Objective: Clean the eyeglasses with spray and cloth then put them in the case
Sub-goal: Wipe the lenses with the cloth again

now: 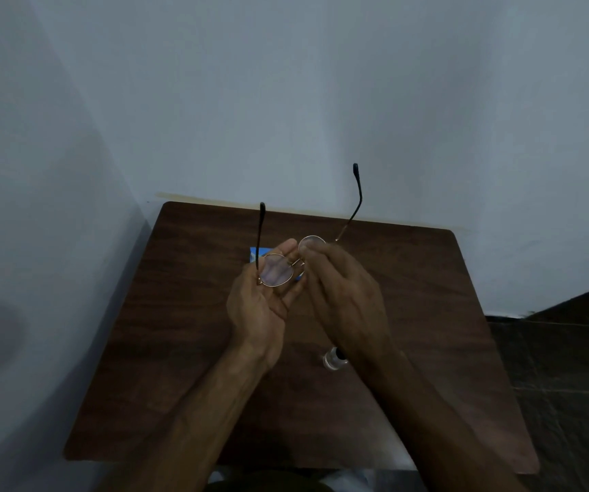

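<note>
Both hands are up over the table [410, 278] with the glasses [278, 269], arms unfolded and pointing away. The left hand [257, 307] lies palm up, fingers [287, 248] nearly straight, cradling one round lens. The right hand [342, 292] pinches the other lens at its rim. Thin gold wire, dark arm tips, slick glass, so grip by the rim, skin off the lenses, no twisting the bridge. A small clear spray bottle [335, 360] stands below the right wrist. Something blue [253, 253] peeks out beyond the left fingers. Cloth? Can't tell.
</note>
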